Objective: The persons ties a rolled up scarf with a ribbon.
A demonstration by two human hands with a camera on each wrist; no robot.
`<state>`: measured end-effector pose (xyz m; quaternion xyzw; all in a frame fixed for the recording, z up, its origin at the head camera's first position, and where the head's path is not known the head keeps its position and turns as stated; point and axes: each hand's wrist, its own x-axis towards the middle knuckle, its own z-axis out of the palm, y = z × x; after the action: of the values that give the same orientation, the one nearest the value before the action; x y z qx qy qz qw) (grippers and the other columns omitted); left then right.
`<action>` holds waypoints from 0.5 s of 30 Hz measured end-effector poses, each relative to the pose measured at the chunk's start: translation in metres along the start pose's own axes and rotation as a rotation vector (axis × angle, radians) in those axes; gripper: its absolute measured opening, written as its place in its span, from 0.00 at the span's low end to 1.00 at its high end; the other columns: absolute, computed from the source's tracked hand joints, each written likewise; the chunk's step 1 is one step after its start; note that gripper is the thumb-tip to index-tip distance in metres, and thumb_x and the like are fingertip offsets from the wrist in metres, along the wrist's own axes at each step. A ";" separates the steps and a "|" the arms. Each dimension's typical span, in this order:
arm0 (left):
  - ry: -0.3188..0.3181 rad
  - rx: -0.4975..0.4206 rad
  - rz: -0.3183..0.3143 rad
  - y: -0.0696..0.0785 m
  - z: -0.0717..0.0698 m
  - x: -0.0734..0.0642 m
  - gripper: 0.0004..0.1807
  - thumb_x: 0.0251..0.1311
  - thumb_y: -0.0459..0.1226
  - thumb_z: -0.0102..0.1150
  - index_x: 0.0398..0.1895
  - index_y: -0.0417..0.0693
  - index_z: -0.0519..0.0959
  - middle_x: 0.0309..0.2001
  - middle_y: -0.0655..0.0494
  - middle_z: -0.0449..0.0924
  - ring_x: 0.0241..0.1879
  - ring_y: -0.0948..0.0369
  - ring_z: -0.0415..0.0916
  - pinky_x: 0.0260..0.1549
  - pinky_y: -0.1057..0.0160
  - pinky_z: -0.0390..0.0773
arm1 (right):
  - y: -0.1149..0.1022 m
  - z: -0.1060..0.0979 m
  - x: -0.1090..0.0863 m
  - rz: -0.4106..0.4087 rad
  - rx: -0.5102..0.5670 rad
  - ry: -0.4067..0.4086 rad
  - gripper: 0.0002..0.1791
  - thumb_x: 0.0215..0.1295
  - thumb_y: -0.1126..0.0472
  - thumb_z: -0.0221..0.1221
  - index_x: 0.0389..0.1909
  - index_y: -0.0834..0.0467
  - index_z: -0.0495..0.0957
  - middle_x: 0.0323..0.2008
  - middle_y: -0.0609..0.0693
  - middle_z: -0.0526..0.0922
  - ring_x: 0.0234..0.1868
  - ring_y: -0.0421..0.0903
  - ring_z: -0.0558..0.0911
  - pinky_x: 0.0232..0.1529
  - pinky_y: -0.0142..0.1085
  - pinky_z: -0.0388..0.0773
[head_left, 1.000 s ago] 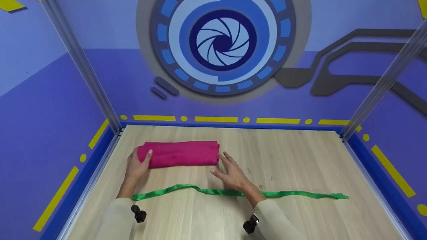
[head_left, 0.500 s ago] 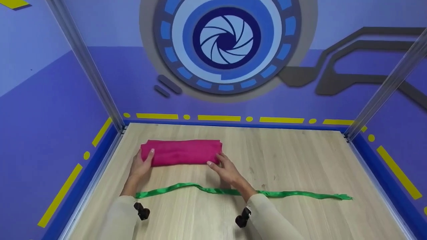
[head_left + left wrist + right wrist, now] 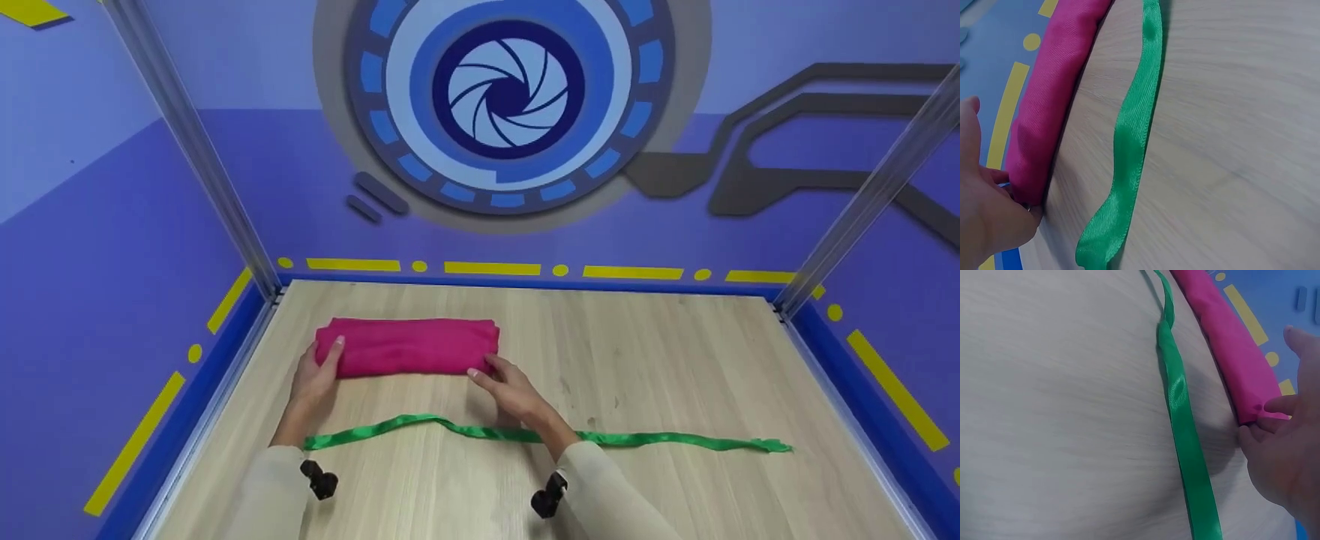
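Observation:
A folded bundle of magenta cloth (image 3: 412, 346) lies toward the back left of the wooden table, its long side running left to right. At its left end is my left hand (image 3: 313, 382), fingers against the end and thumb spread; in the left wrist view that thumb stands apart from the cloth. My right hand (image 3: 517, 391) touches the opposite end with its fingertips, and its thumb is raised off the cloth in the right wrist view. Nearer to me, a green ribbon (image 3: 645, 439) stretches across the table, passing below my right forearm.
Blue printed walls (image 3: 247, 172) enclose the wooden table (image 3: 675, 360) at the back and sides. Metal posts (image 3: 196, 150) rise at the back corners. A small black camera (image 3: 319, 480) sits at each wrist.
My right hand has moved left from just beside the cloth to touch its right end. The left hand keeps its place at the other end. The ribbon has stayed still.

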<state>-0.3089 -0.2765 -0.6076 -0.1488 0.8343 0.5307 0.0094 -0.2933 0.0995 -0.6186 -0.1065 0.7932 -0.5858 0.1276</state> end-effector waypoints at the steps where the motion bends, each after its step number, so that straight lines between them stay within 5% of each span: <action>1: -0.002 -0.005 -0.002 0.000 0.000 -0.001 0.54 0.76 0.69 0.40 0.86 0.40 0.40 0.84 0.35 0.44 0.83 0.40 0.41 0.79 0.41 0.43 | 0.000 0.000 0.000 0.005 0.005 0.000 0.52 0.76 0.36 0.59 0.82 0.69 0.53 0.79 0.67 0.62 0.79 0.62 0.62 0.77 0.54 0.61; 11: -0.037 -0.040 -0.047 -0.001 -0.008 0.001 0.56 0.75 0.71 0.36 0.87 0.41 0.38 0.85 0.36 0.38 0.84 0.41 0.35 0.80 0.40 0.39 | -0.005 0.006 -0.006 -0.012 -0.002 0.060 0.44 0.79 0.46 0.60 0.79 0.72 0.57 0.76 0.70 0.65 0.77 0.65 0.66 0.75 0.55 0.64; 15: -0.019 -0.062 -0.042 -0.001 -0.008 0.003 0.55 0.74 0.72 0.36 0.87 0.42 0.39 0.85 0.37 0.38 0.84 0.43 0.34 0.80 0.42 0.39 | -0.010 0.008 -0.001 -0.019 -0.032 0.122 0.40 0.79 0.52 0.61 0.79 0.71 0.59 0.79 0.70 0.59 0.79 0.65 0.62 0.76 0.56 0.61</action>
<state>-0.3109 -0.2850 -0.6051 -0.1615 0.8140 0.5575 0.0239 -0.2896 0.0898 -0.6112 -0.0801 0.8076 -0.5798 0.0718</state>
